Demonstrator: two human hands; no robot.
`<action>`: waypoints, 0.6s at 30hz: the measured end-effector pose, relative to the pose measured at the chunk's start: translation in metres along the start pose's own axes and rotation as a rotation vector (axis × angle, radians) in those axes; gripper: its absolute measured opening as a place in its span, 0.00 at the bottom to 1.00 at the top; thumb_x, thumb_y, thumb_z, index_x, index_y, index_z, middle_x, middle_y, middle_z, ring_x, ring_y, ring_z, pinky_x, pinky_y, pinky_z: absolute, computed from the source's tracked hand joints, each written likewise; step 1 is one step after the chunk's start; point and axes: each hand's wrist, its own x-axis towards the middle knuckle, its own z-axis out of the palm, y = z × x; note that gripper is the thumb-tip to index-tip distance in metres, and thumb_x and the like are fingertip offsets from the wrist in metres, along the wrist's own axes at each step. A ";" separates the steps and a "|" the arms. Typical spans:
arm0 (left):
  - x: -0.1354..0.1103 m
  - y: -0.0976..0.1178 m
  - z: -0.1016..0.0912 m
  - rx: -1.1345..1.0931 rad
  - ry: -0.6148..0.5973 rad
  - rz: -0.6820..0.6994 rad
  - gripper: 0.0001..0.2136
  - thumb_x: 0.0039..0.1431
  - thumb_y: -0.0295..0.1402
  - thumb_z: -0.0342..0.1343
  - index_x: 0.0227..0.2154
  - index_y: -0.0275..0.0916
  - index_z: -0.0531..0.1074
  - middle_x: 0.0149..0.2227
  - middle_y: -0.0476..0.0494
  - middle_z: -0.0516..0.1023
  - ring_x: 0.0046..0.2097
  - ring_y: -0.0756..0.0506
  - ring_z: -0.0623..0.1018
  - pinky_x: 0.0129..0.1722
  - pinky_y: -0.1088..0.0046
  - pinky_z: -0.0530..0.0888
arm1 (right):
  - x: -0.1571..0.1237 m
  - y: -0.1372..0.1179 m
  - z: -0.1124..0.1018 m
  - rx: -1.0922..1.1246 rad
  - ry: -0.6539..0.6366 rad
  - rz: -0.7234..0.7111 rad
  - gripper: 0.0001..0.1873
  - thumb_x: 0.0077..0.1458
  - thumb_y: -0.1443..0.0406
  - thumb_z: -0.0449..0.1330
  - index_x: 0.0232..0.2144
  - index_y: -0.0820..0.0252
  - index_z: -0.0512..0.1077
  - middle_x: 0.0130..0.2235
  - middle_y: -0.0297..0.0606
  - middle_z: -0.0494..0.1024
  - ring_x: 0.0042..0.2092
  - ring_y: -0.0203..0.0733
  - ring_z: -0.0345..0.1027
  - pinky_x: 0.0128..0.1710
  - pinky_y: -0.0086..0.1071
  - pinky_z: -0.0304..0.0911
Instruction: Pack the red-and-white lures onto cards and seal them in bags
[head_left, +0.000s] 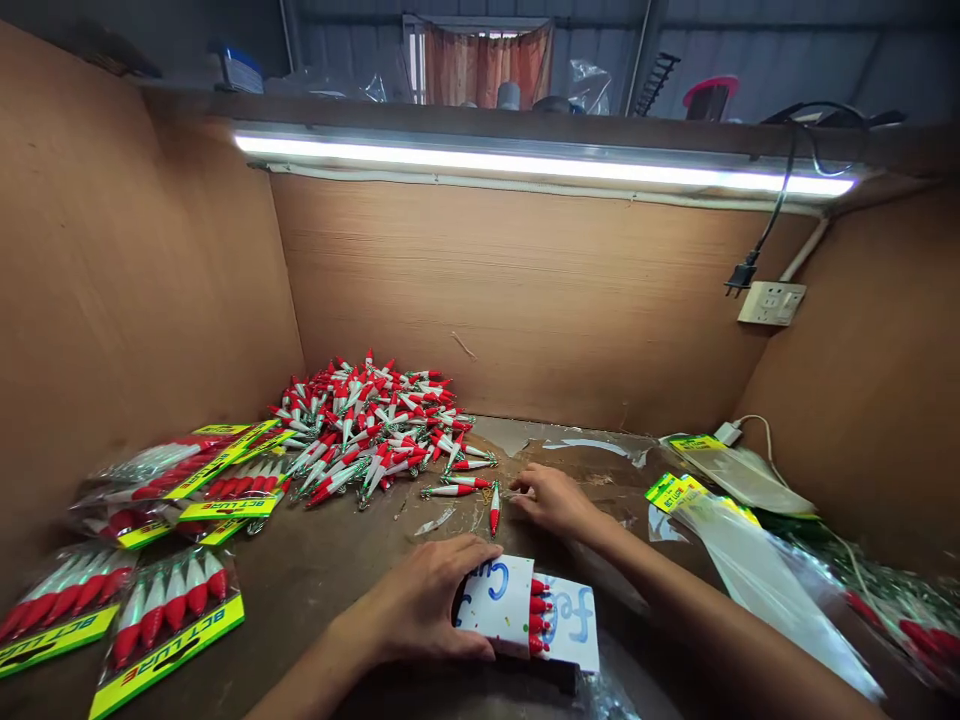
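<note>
Your left hand (pixel 424 600) is clamping the white cardboard box (pixel 495 598); your right hand (pixel 551 500), fingers apart, is resting with a red-and-white plastic lure (pixel 494 508) just left of it. Hold the box flat.

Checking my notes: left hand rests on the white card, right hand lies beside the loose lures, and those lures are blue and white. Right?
Not quite: the head view shows the loose lures are red and white. The left hand on the white card and the right hand beside the lures are correct.
</note>
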 end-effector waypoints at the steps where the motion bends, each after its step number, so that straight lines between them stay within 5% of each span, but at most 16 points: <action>1: 0.000 0.000 0.000 0.005 0.000 -0.005 0.39 0.41 0.44 0.71 0.58 0.47 0.66 0.50 0.43 0.76 0.48 0.36 0.77 0.48 0.61 0.72 | 0.007 0.001 0.005 -0.033 -0.006 0.017 0.10 0.57 0.63 0.61 0.41 0.56 0.79 0.41 0.39 0.80 0.40 0.43 0.73 0.37 0.31 0.62; 5: 0.000 0.001 -0.003 0.009 -0.006 -0.012 0.38 0.41 0.47 0.71 0.58 0.48 0.66 0.50 0.43 0.76 0.48 0.35 0.77 0.49 0.60 0.71 | 0.030 0.022 -0.004 -0.098 0.026 0.095 0.09 0.56 0.69 0.59 0.36 0.58 0.79 0.38 0.41 0.80 0.39 0.44 0.73 0.38 0.32 0.63; 9: 0.000 0.004 -0.005 -0.001 -0.021 0.004 0.37 0.42 0.45 0.70 0.58 0.49 0.66 0.51 0.43 0.76 0.49 0.36 0.77 0.50 0.60 0.71 | 0.034 0.042 -0.033 -0.181 0.187 0.187 0.27 0.55 0.77 0.52 0.57 0.63 0.69 0.57 0.54 0.70 0.54 0.52 0.66 0.50 0.41 0.62; 11: -0.001 0.004 -0.005 -0.002 -0.027 0.007 0.37 0.42 0.46 0.70 0.58 0.48 0.66 0.51 0.43 0.76 0.49 0.35 0.77 0.50 0.61 0.72 | 0.028 0.036 -0.036 -0.214 0.187 0.047 0.31 0.54 0.79 0.52 0.59 0.58 0.67 0.62 0.50 0.65 0.58 0.51 0.61 0.55 0.42 0.59; 15: -0.001 0.005 -0.002 0.009 -0.032 0.010 0.40 0.40 0.46 0.71 0.59 0.48 0.66 0.52 0.42 0.76 0.50 0.34 0.76 0.50 0.59 0.72 | 0.010 0.001 -0.015 -0.260 0.002 -0.549 0.24 0.59 0.72 0.56 0.55 0.50 0.71 0.60 0.40 0.69 0.53 0.46 0.64 0.52 0.39 0.60; 18: -0.001 0.005 -0.001 0.028 -0.030 -0.006 0.42 0.39 0.45 0.72 0.60 0.48 0.66 0.51 0.42 0.76 0.49 0.34 0.76 0.49 0.59 0.72 | 0.006 -0.013 0.003 -0.317 -0.036 -0.728 0.15 0.64 0.65 0.56 0.52 0.53 0.72 0.57 0.41 0.73 0.50 0.46 0.65 0.47 0.37 0.62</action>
